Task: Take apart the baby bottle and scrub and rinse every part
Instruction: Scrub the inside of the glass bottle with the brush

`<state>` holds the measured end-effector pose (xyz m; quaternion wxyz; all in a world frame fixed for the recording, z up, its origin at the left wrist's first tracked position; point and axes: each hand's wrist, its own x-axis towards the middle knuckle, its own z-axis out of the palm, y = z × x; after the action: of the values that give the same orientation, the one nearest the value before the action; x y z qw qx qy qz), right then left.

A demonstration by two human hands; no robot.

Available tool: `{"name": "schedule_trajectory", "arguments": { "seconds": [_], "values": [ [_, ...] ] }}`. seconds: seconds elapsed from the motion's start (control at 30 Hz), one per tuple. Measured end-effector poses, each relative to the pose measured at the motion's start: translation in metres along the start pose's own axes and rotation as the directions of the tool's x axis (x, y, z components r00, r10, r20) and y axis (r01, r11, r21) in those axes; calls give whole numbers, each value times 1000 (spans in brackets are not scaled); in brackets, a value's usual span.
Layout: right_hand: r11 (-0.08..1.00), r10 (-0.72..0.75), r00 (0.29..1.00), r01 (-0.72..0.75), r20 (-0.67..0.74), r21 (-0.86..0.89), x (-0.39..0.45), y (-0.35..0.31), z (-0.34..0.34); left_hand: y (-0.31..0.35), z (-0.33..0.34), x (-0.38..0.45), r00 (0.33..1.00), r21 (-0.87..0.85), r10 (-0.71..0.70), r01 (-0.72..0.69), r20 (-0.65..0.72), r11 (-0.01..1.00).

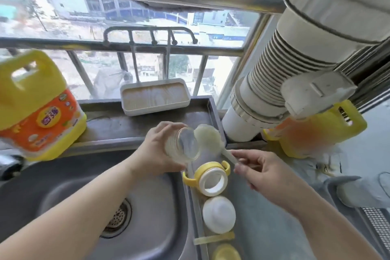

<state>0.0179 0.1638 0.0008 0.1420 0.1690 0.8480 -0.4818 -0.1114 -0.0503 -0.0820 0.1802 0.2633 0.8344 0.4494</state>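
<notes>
Soap jug (35, 110) at far L, base cut off by sink (63, 192) edge. My left hand (160, 150) grips the clear bottle (183, 146), blurry, mouth toward me, above sink's R rim. Sponge brush (207, 139) just beside; my right hand (259, 173) pinches its handle. Yellow collar (211, 179), white cap (219, 215) on counter below.

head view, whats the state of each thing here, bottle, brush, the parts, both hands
bottle body: collar off, gripped by left hand, mouth tilted toward the brush
brush: sponge head just outside the bottle mouth, handle pinched by right hand
yellow handled collar: detached, lying on the counter
white cap: off, on the counter
sink: no parts visible inside
detergent jug: standing on the ledge
</notes>
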Motion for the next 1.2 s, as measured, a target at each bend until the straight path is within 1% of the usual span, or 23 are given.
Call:
{"name": "schedule_trajectory", "arguments": {
  "seconds": [0.07, 0.13, 0.2, 0.27, 0.3, 0.33, 0.37, 0.43, 0.5, 0.57, 0.67, 0.8, 0.87, 0.97, 1.03, 1.13, 1.2],
  "values": [
    [978, -83, 995, 93, 61, -188, 4, -23, 7, -1, -16, -21, 1000, 53, -1, 3, -23, 999],
    [898, -150, 980, 190, 128, -397, 6, -46, 20, -4, -30, -41, 998, 72, -24, 28, -51, 997],
    [758, -182, 958, 280, 220, -589, 8, -70, 40, -9, -41, -60, 997, 81, -53, 58, -61, 995],
    [564, -193, 926, 375, 323, -736, 12, -89, 66, -15, -50, -80, 995, 93, -64, 71, -70, 993],
    [456, -216, 912, 410, 349, -790, 13, -96, 80, -19, -54, -89, 995, 96, -61, 68, -81, 993],
    [371, -245, 906, 418, 346, -829, 15, -102, 92, -23, -57, -98, 994, 89, -65, 73, -90, 993],
    [319, -273, 905, 404, 325, -857, 16, -108, 101, -28, -61, -107, 992, 74, -79, 87, -96, 993],
    [258, -307, 908, 368, 285, -893, 15, -119, 118, -33, -66, -124, 988, 41, -106, 112, -115, 993],
    [214, -327, 897, 376, 297, -902, 14, -128, 133, -33, -72, -135, 984, 25, -103, 108, -148, 994],
    [232, -333, 893, 387, 301, -892, 11, -132, 149, -32, -78, -143, 982, 25, -92, 97, -166, 995],
    [288, -357, 887, 403, 293, -869, 8, -133, 163, -39, -88, -152, 977, 31, -128, 136, -173, 990],
    [318, -487, 854, 370, 185, -873, 3, -140, 154, -48, -99, -156, 964, 43, -178, 190, -197, 981],
    [330, -480, 862, 351, 165, -876, 2, -143, 155, -46, -100, -154, 965, 59, -167, 182, -200, 982],
    [328, -413, 882, 377, 227, -866, 3, -139, 171, -43, -95, -155, 978, 100, -131, 149, -163, 984],
    [334, -398, 883, 391, 248, -858, 5, -134, 175, -47, -94, -158, 982, 118, -126, 143, -141, 983],
    [361, -443, 877, 363, 185, -859, 4, -134, 164, -53, -100, -160, 973, 104, -146, 166, -178, 981],
    [374, -449, 881, 338, 150, -864, 5, -133, 161, -52, -103, -156, 973, 122, -129, 153, -189, 981]
  ]
}}
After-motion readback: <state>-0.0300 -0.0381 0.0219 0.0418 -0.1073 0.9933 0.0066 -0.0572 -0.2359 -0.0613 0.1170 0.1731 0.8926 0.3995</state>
